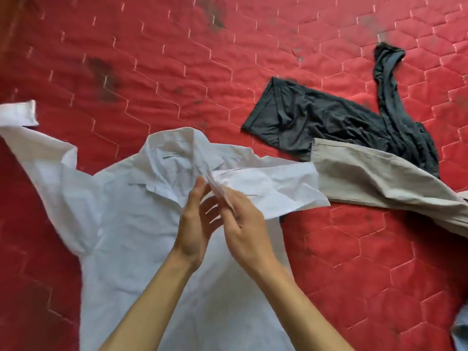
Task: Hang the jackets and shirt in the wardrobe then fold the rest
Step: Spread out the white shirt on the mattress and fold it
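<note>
**Item:** white shirt [131,224], lying front up on the red quilted bed cover [177,72] and occupying its near left part. The cover's own edges are falling outside the view.

**Axis:** the long axis is running near to far, with the collar [174,153] pointing away from the person and the hem running off toward them. One sleeve is stretching toward the far left. The other is lying folded across to the right, its end meeting the beige garment [379,181].

**Grip:** the right hand [243,224] is pinching a raised fold of the shirt's front edge between thumb and fingertips, just below the collar. The left hand [195,216] is standing against the same fold from the other side, thumb up and fingers loosely spread behind the cloth. Whether it is actually gripping cannot be told. Both hands are working close together near the shirt's midline.

**Relation governing the next move (judgement):** the bulk of the shirt is lying toward the person from the grip. Lifting it for hanging is therefore likely calling for a hold at the collar or shoulders, which are sitting just beyond the fingertips. Both hands are about equally near.

**Others:** a dark grey garment [316,122] is lying crumpled toward the far right, partly under the beige garment; a blue cloth [459,333] is showing at the near right, cut off by the view
</note>
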A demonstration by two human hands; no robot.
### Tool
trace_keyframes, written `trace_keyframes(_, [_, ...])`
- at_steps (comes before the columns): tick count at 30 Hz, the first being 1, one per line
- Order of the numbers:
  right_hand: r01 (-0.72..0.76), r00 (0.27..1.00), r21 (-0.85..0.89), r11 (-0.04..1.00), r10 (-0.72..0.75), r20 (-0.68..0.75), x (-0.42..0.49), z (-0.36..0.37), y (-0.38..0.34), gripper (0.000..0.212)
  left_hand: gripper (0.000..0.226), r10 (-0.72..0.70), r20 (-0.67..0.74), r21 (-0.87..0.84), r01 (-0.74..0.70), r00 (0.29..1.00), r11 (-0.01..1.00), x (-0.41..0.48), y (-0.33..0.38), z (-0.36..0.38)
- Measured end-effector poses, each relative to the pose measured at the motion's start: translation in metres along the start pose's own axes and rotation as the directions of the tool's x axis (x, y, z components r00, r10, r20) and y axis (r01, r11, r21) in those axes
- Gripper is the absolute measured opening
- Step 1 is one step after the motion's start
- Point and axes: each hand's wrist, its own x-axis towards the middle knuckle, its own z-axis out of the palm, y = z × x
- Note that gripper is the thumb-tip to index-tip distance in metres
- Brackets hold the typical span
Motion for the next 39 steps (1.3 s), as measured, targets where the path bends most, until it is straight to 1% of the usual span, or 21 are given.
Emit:
trace_keyframes(1, [0.037, 0.998, -0.044, 0.998, -0.034, 0.053, -0.003, 0.022, -0.004, 0.044, 0.052, 0.0, -0.02, 0.058, 0.001, 1.0, 0.998, -0.001, 0.007, -0.023])
trace_keyframes(3, [0.093, 0.983, -0.059, 0.994, -0.082, 0.163, -0.007, 0.063, -0.012, 0.04, 0.034, -0.001, -0.079, 0.14, 0.012, 0.997, 0.99, -0.002, 0.016, -0.067])
trace_keyframes(5, [0.092, 0.958, -0.042, 0.995, -0.077, 0.276, -0.013, 0.096, -0.019, 0.042, 0.023, -0.009, -0.146, 0.137, 0.029, 0.989, 0.99, 0.0, 0.02, -0.108])
trace_keyframes(6, [0.072, 0.939, -0.045, 0.996, -0.052, 0.341, -0.015, 0.111, -0.02, 0.052, 0.021, -0.026, -0.172, 0.118, 0.046, 0.985, 0.992, 0.0, 0.022, -0.128])
trace_keyframes(8, [0.013, 0.891, -0.08, 0.997, 0.025, 0.453, -0.021, 0.135, -0.018, 0.073, 0.023, -0.066, -0.235, 0.072, 0.085, 0.97, 0.994, 0.006, 0.024, -0.17])
trace_keyframes(9, [-0.008, 0.873, -0.102, 0.995, 0.057, 0.485, -0.023, 0.145, -0.015, 0.077, 0.025, -0.087, -0.28, 0.071, 0.111, 0.956, 0.991, 0.01, 0.024, -0.19])
trace_keyframes(11, [-0.02, 0.854, -0.141, 0.99, 0.09, 0.512, -0.026, 0.16, -0.009, 0.079, 0.033, -0.113, -0.366, 0.128, 0.17, 0.924, 0.977, 0.017, 0.024, -0.227])
trace_keyframes(13, [-0.018, 0.857, -0.175, 0.984, 0.105, 0.505, -0.026, 0.167, -0.002, 0.075, 0.05, -0.121, -0.404, 0.203, 0.218, 0.907, 0.955, 0.023, 0.024, -0.255])
trace_keyframes(14, [-0.017, 0.868, -0.19, 0.982, 0.109, 0.484, -0.025, 0.168, 0.003, 0.072, 0.055, -0.118, -0.416, 0.227, 0.229, 0.902, 0.947, 0.026, 0.023, -0.268])
trace_keyframes(16, [-0.029, 0.912, -0.215, 0.976, 0.114, 0.394, -0.022, 0.161, 0.015, 0.064, 0.044, -0.11, -0.403, 0.246, 0.223, 0.908, 0.943, 0.028, 0.024, -0.284])
trace_keyframes(20, [-0.12, 0.989, -0.3, 0.947, 0.139, 0.045, -0.006, 0.126, 0.047, 0.049, 0.026, -0.07, -0.382, 0.327, 0.205, 0.922, 0.922, 0.028, 0.018, -0.287])
trace_keyframes(22, [-0.17, 0.982, -0.373, 0.912, 0.127, -0.138, 0.011, 0.099, 0.066, 0.048, 0.021, -0.009, -0.421, 0.403, 0.197, 0.907, 0.894, 0.031, 0.011, -0.286])
trace_keyframes(24, [-0.216, 0.96, -0.479, 0.851, 0.097, -0.261, 0.036, 0.067, 0.082, 0.051, 0.02, 0.014, -0.447, 0.436, 0.205, 0.894, 0.876, 0.036, 0.004, -0.29])
trace_keyframes(26, [-0.152, 0.958, -0.651, 0.743, -0.05, -0.281, 0.062, 0.035, 0.087, 0.062, 0.018, 0.025, -0.461, 0.452, 0.211, 0.887, 0.867, 0.042, -0.001, -0.295])
trace_keyframes(28, [0.011, 0.973, -0.805, 0.593, -0.191, -0.128, 0.089, 0.011, 0.085, 0.076, 0.019, 0.037, -0.467, 0.457, 0.205, 0.884, 0.865, 0.047, -0.006, -0.3])
trace_keyframes(30, [0.249, 0.962, -0.845, 0.473, -0.223, 0.158, 0.116, 0.0, 0.075, 0.075, 0.022, 0.053, -0.476, 0.479, 0.208, 0.878, 0.853, 0.05, -0.011, -0.304])
trace_keyframes(31, [0.349, 0.937, -0.823, 0.448, -0.165, 0.307, 0.129, -0.001, 0.069, 0.067, 0.023, 0.064, -0.485, 0.494, 0.213, 0.872, 0.843, 0.052, -0.013, -0.306])
trace_keyframes(33, [0.464, 0.845, -0.781, 0.418, 0.056, 0.532, 0.147, 0.004, 0.062, 0.045, 0.021, 0.075, -0.499, 0.503, 0.218, 0.863, 0.836, 0.053, -0.018, -0.308])
trace_keyframes(35, [0.491, 0.779, -0.799, 0.346, 0.237, 0.581, 0.157, 0.013, 0.06, 0.036, 0.018, 0.084, -0.506, 0.491, 0.207, 0.859, 0.846, 0.052, -0.02, -0.307])
trace_keyframes(38, [0.386, 0.782, -0.848, 0.363, 0.358, 0.51, 0.169, 0.014, 0.061, 0.047, 0.019, 0.118, -0.5, 0.512, 0.183, 0.858, 0.839, 0.053, -0.022, -0.307])
trace_keyframes(39, [0.373, 0.77, -0.867, 0.329, 0.411, 0.488, 0.173, 0.009, 0.062, 0.054, 0.02, 0.123, -0.499, 0.521, 0.184, 0.858, 0.833, 0.055, -0.023, -0.309])
